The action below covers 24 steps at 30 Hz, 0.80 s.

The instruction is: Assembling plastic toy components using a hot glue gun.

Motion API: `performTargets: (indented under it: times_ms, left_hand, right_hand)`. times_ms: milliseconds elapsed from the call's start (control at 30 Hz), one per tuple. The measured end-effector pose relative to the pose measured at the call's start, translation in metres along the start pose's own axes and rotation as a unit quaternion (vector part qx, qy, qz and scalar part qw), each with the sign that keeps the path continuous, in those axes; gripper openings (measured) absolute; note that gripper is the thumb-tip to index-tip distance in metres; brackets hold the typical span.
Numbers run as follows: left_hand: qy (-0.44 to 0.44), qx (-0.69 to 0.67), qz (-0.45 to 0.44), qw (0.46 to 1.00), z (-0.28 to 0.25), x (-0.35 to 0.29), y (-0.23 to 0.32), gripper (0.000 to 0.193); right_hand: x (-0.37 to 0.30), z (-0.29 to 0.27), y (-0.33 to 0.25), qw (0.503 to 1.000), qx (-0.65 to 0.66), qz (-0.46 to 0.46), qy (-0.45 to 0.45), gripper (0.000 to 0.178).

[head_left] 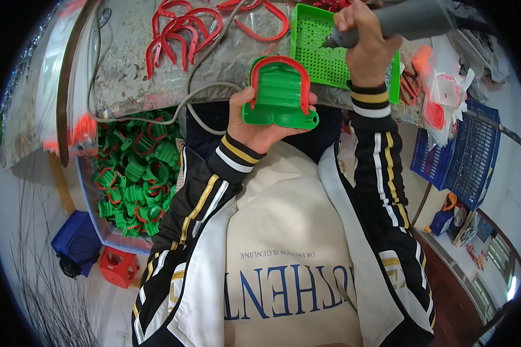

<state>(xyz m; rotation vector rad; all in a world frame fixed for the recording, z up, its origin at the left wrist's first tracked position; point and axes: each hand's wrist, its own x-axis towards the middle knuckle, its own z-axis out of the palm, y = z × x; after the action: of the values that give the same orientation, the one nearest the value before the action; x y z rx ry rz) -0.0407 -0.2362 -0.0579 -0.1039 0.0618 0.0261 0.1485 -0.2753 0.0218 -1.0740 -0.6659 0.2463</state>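
Observation:
My left hand (pixel 249 122) is closed round a green plastic part (pixel 281 87), its thumb at the left edge and fingertips showing at the right. A red U-shaped strip (pixel 279 59) runs along the part's curved rim. Up at the right, my right hand (pixel 366 49) grips a dark grey electric screwdriver (pixel 402 22), tip pointing left. The tool is held over a bright green perforated tray (pixel 318 55), apart from the green part. Loose red U-shaped strips (pixel 185 32) lie on the table beyond my left hand.
At my left stands a bin (pixel 121 246) heaped with green-and-red parts (pixel 139 173). A grey cable (pixel 185 104) loops over the table edge. Blue crates (pixel 469 150) stand at the right; a red stool (pixel 119 267) and a blue box (pixel 78 243) are on the floor at the left.

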Motion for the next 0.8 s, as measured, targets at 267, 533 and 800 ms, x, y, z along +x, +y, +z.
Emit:
performTargets:
  times_ms: [267, 533, 800]
  left_hand:
    - [-0.009, -0.025, 0.002, 1.000, -0.007, 0.001, 0.003, 0.076]
    - [-0.011, -0.042, -0.009, 0.999, -0.010, 0.004, 0.003, 0.078]
    - [-0.012, -0.048, -0.007, 0.999, -0.015, 0.004, 0.007, 0.079]
  right_hand:
    - [-0.010, -0.008, 0.020, 0.998, -0.057, 0.006, -0.006, 0.014]
    - [-0.004, -0.039, 0.041, 0.961, -0.228, -0.140, -0.068, 0.018]
    - [-0.003, -0.047, 0.057, 0.990, -0.050, -0.080, -0.106, 0.015]
